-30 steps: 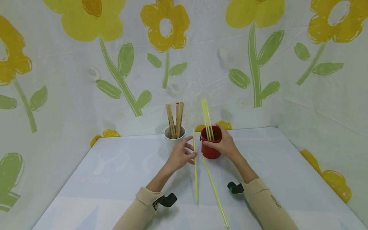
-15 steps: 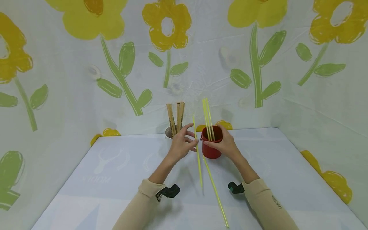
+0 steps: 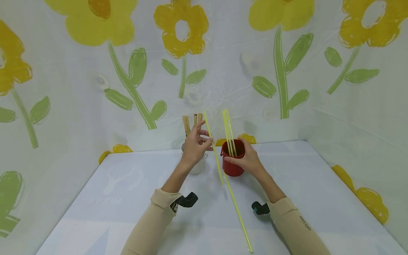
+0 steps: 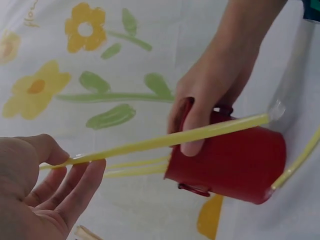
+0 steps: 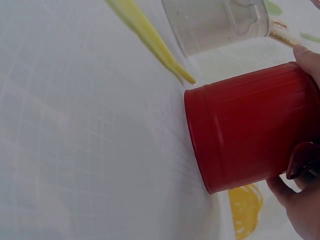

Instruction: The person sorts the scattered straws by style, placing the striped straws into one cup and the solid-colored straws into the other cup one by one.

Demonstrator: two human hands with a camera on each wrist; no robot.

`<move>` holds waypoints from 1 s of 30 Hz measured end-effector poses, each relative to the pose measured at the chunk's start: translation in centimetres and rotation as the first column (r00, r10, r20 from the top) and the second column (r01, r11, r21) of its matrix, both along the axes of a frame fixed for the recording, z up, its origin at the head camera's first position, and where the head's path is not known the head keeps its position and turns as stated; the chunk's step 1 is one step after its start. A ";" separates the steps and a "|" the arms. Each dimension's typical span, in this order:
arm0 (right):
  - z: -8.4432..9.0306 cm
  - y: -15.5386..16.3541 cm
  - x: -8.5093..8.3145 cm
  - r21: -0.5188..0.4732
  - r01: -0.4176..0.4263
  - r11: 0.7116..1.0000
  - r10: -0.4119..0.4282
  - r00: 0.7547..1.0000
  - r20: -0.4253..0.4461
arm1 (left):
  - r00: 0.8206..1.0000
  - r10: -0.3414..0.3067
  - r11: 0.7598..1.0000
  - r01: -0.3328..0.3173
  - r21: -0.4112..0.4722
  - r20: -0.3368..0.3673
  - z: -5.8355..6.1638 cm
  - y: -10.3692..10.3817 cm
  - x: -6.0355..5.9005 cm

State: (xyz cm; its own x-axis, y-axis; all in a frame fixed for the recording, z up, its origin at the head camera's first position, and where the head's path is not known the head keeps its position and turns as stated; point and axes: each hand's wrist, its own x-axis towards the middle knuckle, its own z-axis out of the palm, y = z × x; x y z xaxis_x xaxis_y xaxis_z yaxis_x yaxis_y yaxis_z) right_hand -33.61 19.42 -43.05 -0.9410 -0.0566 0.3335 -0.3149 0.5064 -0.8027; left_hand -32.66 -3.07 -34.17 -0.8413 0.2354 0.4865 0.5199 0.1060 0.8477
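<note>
My left hand (image 3: 193,147) pinches a long yellow straw (image 3: 216,159) between thumb and fingers, left of the red bucket (image 3: 233,169). The straw slants, its upper end level with the tops of the other straws; clear wrapping shows at its lower end in the left wrist view. My right hand (image 3: 250,159) grips the red bucket by its rim, thumb at the front. Several yellow straws (image 3: 227,125) stand in that bucket. Another yellow straw (image 3: 238,212) lies on the table, one end by the bucket's base.
Behind my left hand stands a white bucket (image 3: 198,168) holding several tan printed sticks (image 3: 186,124). The pale table (image 3: 127,219) meets a flower-printed cloth wall (image 3: 223,78) at the back. A black wrist camera (image 3: 188,200) juts from each sleeve.
My left hand has moved up and slightly left with the straw, now overlapping the white bucket. The straw has gone from near vertical to slanted. My right hand stays on the red bucket.
</note>
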 end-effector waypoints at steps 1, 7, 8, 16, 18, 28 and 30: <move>0.0 0.0 0.0 0.001 0.000 1.000 0.000 1.000 0.001 | 1.000 0.007 1.000 -0.007 0.006 -0.007 0.3 0.0 -0.1; 0.2 0.0 0.1 -0.007 -0.002 1.000 0.002 1.000 0.007 | 0.996 0.060 0.998 -0.057 0.035 -0.073 2.4 0.6 -0.5; 0.2 0.0 0.1 -0.007 -0.003 1.000 0.003 1.000 0.006 | 0.994 0.072 0.997 -0.068 0.043 -0.087 2.7 0.7 -0.6; 0.2 -0.1 0.1 -0.003 0.003 1.000 -0.003 1.000 0.010 | 0.976 0.132 0.987 -0.113 0.112 -0.171 4.8 1.4 -0.9; 0.2 -0.1 0.1 -0.004 0.004 1.000 -0.004 1.000 0.015 | 0.972 0.137 0.986 -0.116 0.119 -0.188 5.1 1.5 -1.0; 0.1 -0.1 0.1 -0.015 0.001 1.000 -0.001 1.000 0.028 | 0.952 0.201 0.979 -0.188 0.076 -0.231 4.6 2.4 -2.0; 0.1 0.0 0.1 -0.018 -0.003 1.000 0.004 1.000 0.026 | 0.950 0.222 0.975 -0.218 0.039 -0.222 4.2 2.5 -2.1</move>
